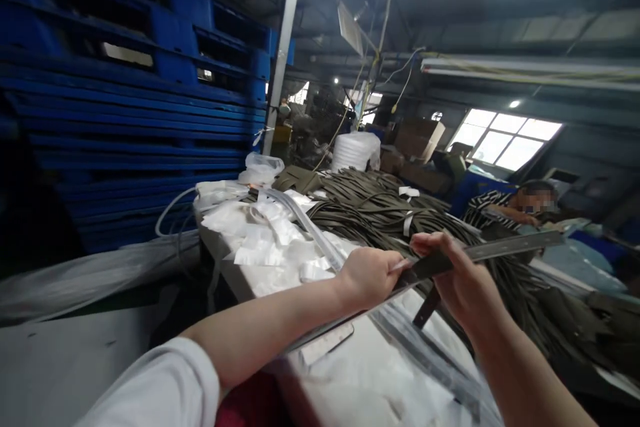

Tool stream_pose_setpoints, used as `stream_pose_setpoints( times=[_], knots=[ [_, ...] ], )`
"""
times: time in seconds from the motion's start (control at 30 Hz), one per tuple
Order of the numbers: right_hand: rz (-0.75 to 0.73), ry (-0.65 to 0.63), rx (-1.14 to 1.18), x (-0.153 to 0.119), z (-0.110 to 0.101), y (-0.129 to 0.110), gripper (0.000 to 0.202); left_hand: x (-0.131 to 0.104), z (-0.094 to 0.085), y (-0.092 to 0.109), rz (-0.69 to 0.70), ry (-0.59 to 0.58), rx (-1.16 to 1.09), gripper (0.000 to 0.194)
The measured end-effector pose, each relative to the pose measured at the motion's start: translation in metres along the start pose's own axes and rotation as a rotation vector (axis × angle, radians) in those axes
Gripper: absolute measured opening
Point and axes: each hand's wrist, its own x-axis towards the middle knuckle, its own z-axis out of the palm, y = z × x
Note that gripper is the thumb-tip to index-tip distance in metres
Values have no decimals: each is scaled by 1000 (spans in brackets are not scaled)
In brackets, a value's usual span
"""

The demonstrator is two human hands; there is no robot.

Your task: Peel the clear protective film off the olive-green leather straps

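A dark olive belt strap (517, 245) with small holes near its end crosses in front of me, its holed end sticking out to the right. My right hand (463, 280) is closed around it, thumb and fingers on either side. Close beside it, my left hand (370, 277) pinches the strap, and a small clear or whitish bit shows at the fingertips. A short dark strap end (426, 310) hangs below my right hand. Under both hands runs a long clear plastic sleeve (310, 223) across the white table (370, 373).
Many olive straps (370, 203) lie heaped behind my hands. White slips (265, 240) cover the table's left part, and a flat phone-like object (327, 343) lies near its front edge. Blue pallets (150, 113) are stacked at left. Another person (505, 207) sits at right.
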Motion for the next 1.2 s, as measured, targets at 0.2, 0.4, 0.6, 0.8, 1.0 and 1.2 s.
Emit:
stream_pose_setpoints(
  times=[0.2, 0.4, 0.6, 0.8, 1.0, 1.2],
  knots=[
    [-80, 60, -10, 25, -4, -32, 44, 26, -6, 10, 32, 93, 2, 46],
    [-99, -48, -115, 17, 8, -27, 40, 35, -11, 19, 103, 209, -72, 39],
    [-160, 66, -88, 36, -14, -51, 44, 40, -8, 27, 53, 200, -19, 44],
    [-57, -102, -269, 14, 0, -47, 46, 50, -15, 35, 146, 256, -17, 36],
    [-141, 155, -5, 31, -28, -79, 45, 47, -8, 37, 87, 215, 19, 41],
    [-199, 155, -122, 37, -36, -87, 41, 55, -12, 42, 88, 248, 58, 39]
  ],
)
